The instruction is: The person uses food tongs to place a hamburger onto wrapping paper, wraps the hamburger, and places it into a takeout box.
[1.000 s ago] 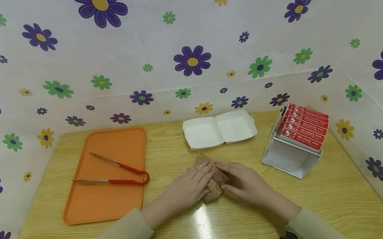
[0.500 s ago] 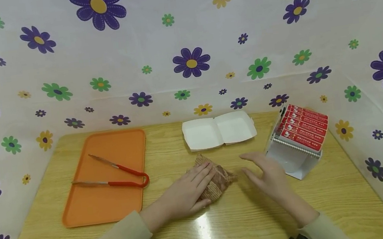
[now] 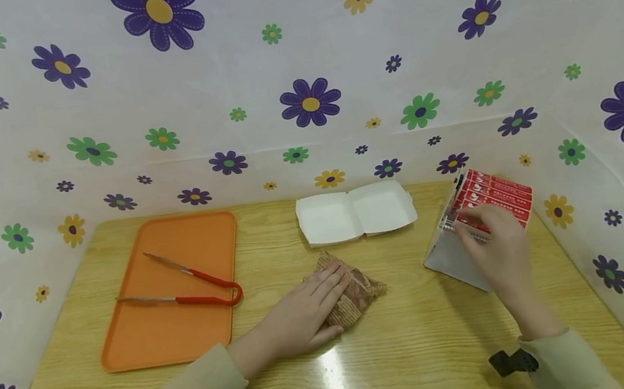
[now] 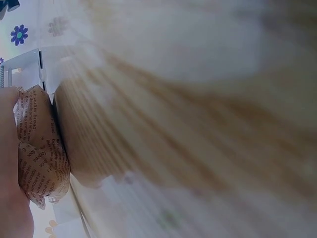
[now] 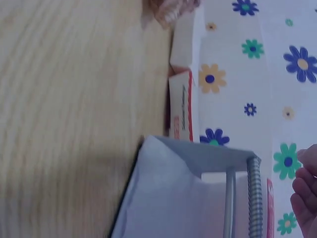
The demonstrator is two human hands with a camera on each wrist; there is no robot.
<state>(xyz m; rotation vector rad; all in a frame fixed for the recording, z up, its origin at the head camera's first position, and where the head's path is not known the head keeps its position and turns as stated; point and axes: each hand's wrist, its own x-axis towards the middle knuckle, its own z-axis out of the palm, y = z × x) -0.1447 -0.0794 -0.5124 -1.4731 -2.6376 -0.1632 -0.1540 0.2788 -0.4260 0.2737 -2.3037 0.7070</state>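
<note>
A brown printed-paper wrapped packet (image 3: 357,293) lies on the table in front of me. My left hand (image 3: 309,310) rests on it, fingers laid straight across its left part. In the left wrist view, the packet's paper (image 4: 39,144) shows text and folds beside the hand (image 4: 12,173). My right hand (image 3: 499,248) is at the spiral-bound stand of red labels (image 3: 495,190), its bent thumb and index fingertip a little apart over the spiral edge. In the right wrist view, the curled fingers (image 5: 307,191) appear beside the stand (image 5: 163,193), with nothing seen between them.
An open white clamshell box (image 3: 356,213) stands at the table's back edge. On the left, an orange tray (image 3: 159,339) bears red-handled tongs (image 3: 207,297). A flower-printed curtain (image 3: 247,65) surrounds the wooden table (image 3: 417,364).
My right hand has left the packet and moved right to the label stand. The left hand stays on the packet, whose right corner now shows uncovered.
</note>
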